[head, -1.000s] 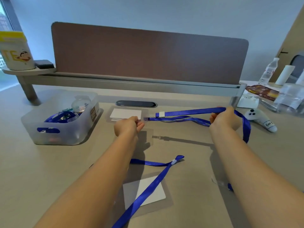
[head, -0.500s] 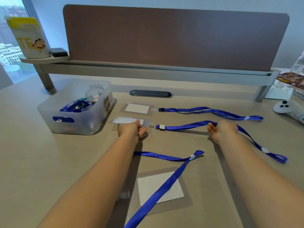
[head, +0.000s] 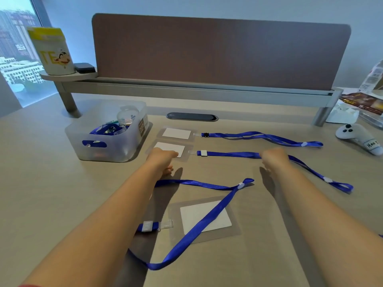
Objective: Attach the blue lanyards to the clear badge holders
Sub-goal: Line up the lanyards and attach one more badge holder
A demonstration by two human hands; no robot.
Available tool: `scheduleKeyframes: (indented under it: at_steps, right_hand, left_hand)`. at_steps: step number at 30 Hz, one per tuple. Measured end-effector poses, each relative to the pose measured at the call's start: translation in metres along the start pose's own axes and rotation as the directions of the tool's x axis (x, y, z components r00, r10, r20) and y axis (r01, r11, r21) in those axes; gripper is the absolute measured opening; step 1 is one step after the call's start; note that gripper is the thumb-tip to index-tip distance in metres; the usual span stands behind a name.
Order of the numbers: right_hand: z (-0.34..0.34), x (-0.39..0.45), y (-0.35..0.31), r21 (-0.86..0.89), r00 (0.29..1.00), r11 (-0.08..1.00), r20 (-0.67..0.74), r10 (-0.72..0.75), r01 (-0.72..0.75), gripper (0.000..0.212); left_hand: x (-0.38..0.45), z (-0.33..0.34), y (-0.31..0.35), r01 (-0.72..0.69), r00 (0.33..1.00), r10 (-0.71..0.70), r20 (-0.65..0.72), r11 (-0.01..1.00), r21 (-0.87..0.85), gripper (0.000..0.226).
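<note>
Three clear badge holders with white cards lie on the desk, each clipped to a blue lanyard. The far badge holder (head: 176, 133) has its far lanyard (head: 259, 136) stretched to the right. Just in front of it lies the middle badge holder (head: 172, 149). My left hand (head: 163, 157) rests flat on its near left corner, thumb off to the side. My right hand (head: 273, 157) is curled over the strap of the middle lanyard (head: 228, 154), fingers hidden. The near badge holder (head: 205, 218) sits between my forearms, with the near lanyard (head: 199, 228) looped across it.
A translucent bin (head: 107, 135) holding more lanyards and small items stands at the left. A brown divider panel (head: 219, 52) on a grey rail runs along the back. A white controller (head: 360, 137) and packets lie at the far right. A cable slot (head: 192, 117) sits in the desk.
The middle badge holder and its lanyard, held in the air a second ago, have come down and now lie flat on the desk below the far set. My view shifted left.
</note>
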State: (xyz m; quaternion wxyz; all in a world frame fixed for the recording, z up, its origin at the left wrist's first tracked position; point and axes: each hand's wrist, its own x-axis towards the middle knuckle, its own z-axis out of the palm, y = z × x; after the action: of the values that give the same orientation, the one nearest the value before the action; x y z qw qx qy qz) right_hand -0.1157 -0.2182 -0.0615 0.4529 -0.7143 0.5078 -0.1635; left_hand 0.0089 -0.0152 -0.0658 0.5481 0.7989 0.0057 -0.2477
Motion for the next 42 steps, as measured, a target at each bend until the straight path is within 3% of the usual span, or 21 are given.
scheduleKeyframes:
  at_steps: [3,6,9,13,17,19,22,25,27,29,34,36,38,40,42]
  right_hand:
    - [0.000,-0.021,0.003,-0.131,0.992,0.983,0.028,-0.126,0.129,0.027]
    - [0.001,-0.049,0.003,-0.258,0.944,0.908,0.103,-0.313,0.329,0.029]
    - [0.001,-0.073,0.005,-0.302,0.912,0.861,0.166,-0.374,0.408,0.028]
    - [-0.004,-0.095,0.018,-0.333,0.898,0.835,0.180,-0.401,0.439,0.026]
    - [-0.013,-0.106,0.034,-0.339,0.904,0.839,0.196,-0.379,0.425,0.030]
    - [-0.019,-0.110,0.040,-0.355,0.902,0.830,0.197,-0.384,0.431,0.030]
    - [-0.026,-0.113,0.046,-0.361,0.905,0.829,0.187,-0.383,0.426,0.029]
    - [-0.031,-0.116,0.047,-0.356,0.906,0.833,0.184,-0.381,0.423,0.029]
    - [-0.033,-0.117,0.045,-0.361,0.905,0.830,0.185,-0.383,0.425,0.029]
    - [-0.034,-0.119,0.043,-0.363,0.904,0.828,0.191,-0.383,0.427,0.029]
    - [-0.030,-0.128,0.038,-0.334,0.898,0.835,0.211,-0.387,0.438,0.029]
    - [-0.027,-0.132,0.035,-0.310,0.893,0.840,0.220,-0.392,0.445,0.029]
    - [-0.025,-0.136,0.029,-0.282,0.888,0.846,0.233,-0.397,0.453,0.030]
    - [-0.023,-0.141,0.023,-0.262,0.874,0.840,0.245,-0.419,0.476,0.030]
    - [-0.021,-0.146,0.018,-0.235,0.855,0.828,0.251,-0.454,0.509,0.028]
  left_hand:
    - [-0.018,-0.010,-0.005,-0.217,0.976,0.219,0.021,0.941,0.261,0.013]
    - [-0.035,-0.017,-0.014,-0.413,0.904,0.412,0.114,0.770,0.486,0.031]
    - [-0.057,-0.019,-0.025,-0.501,0.859,0.444,0.254,0.633,0.590,0.036]
    - [-0.077,-0.004,-0.040,-0.543,0.837,0.383,0.391,0.502,0.673,0.041]
    - [-0.083,0.009,-0.048,-0.489,0.868,0.291,0.404,0.349,0.800,0.051]
    - [-0.083,0.011,-0.047,-0.451,0.890,0.242,0.385,0.349,0.822,0.051]
    - [-0.080,0.012,-0.044,-0.370,0.928,0.131,0.349,0.440,0.819,0.051]
    - [-0.082,0.012,-0.040,-0.328,0.943,0.090,0.320,0.401,0.855,0.054]
    - [-0.084,0.010,-0.034,-0.350,0.937,0.143,0.319,0.339,0.873,0.052]
    - [-0.086,0.006,-0.023,-0.391,0.906,0.285,0.314,0.272,0.879,0.041]
    - [-0.100,-0.004,0.001,-0.471,0.735,0.627,0.259,0.197,0.860,0.029]
    - [-0.108,-0.007,0.005,-0.514,0.669,0.708,0.226,0.220,0.829,0.025]
    - [-0.113,-0.009,0.008,-0.601,0.631,0.761,0.153,0.354,0.717,0.021]
    - [-0.117,-0.012,0.010,-0.681,0.652,0.754,0.076,0.539,0.495,0.023]
    - [-0.121,-0.014,0.014,-0.671,0.733,0.680,0.023,0.717,0.187,0.024]
